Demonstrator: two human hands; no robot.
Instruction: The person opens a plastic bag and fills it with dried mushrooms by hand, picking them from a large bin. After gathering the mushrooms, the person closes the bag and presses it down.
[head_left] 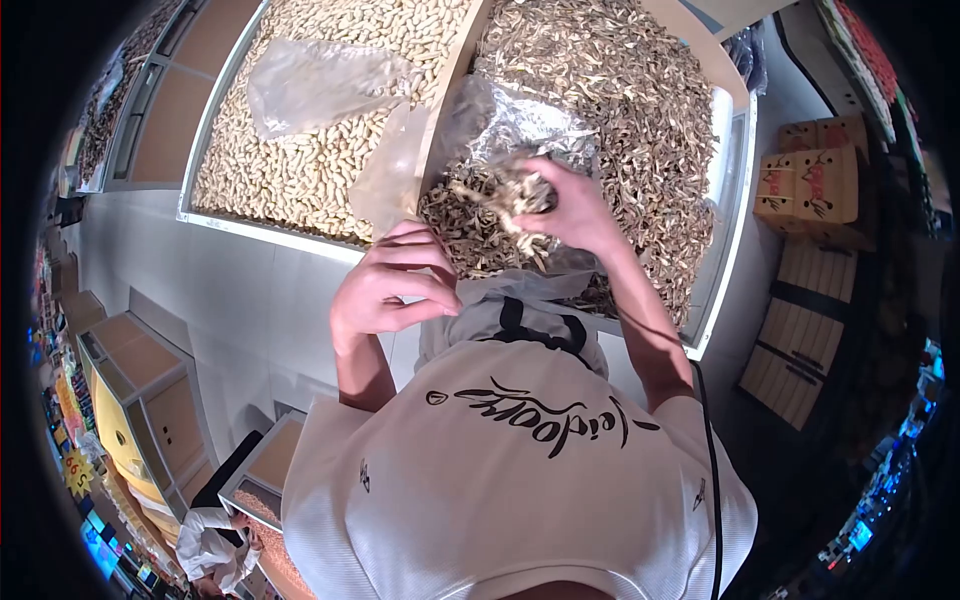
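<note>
My right hand (570,205) is closed around a clump of dried brown-and-cream pieces (520,200), blurred by motion, just above the right compartment. Loose dried brown strips (640,130) fill that compartment. A crinkled clear plastic bag (530,125) lies on them, beyond my right hand. My left hand (395,280) is at the bin's front edge near the divider, its fingers curled. What they hold, if anything, is hidden. Clear plastic film (392,165) comes down close to its fingertips. More thin plastic (530,287) lies at the front edge, between the two hands and my waist.
Unshelled peanuts (320,190) fill the left compartment, with a clear bag (320,85) on top. A wooden divider (452,85) separates the compartments. Cardboard boxes (810,185) are stacked on the right. At lower left another person (215,550) is beside a pinkish bin (275,545).
</note>
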